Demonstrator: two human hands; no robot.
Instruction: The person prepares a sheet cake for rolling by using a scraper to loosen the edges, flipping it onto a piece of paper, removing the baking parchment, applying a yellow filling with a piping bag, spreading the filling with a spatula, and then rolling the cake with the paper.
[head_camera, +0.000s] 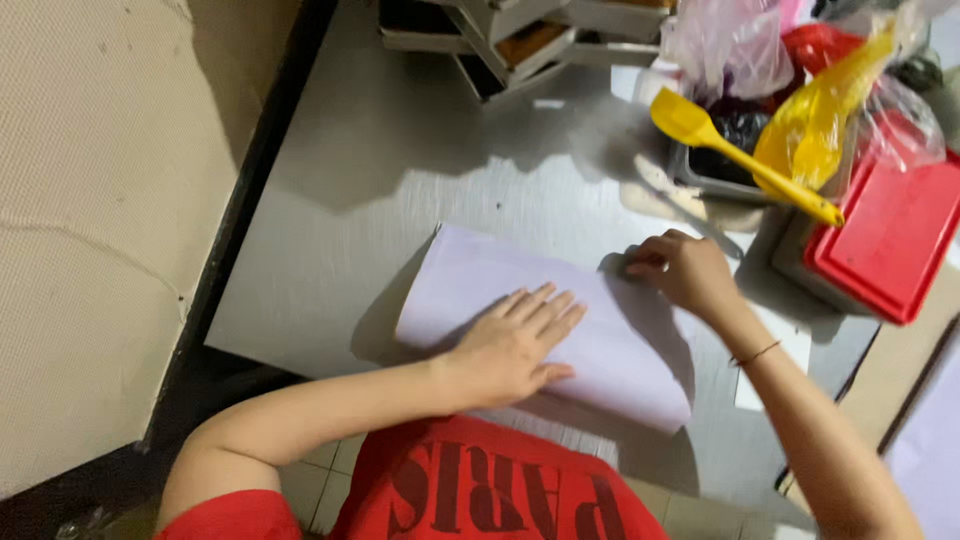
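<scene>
Hands (515, 345) press flat on white paper (620, 350), fingers spread.

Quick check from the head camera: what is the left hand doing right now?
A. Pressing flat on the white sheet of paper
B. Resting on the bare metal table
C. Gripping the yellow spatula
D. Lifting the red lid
A: the left hand lies palm down, fingers spread, on the white sheet of paper, while the right hand pinches the sheet's far edge.
</scene>
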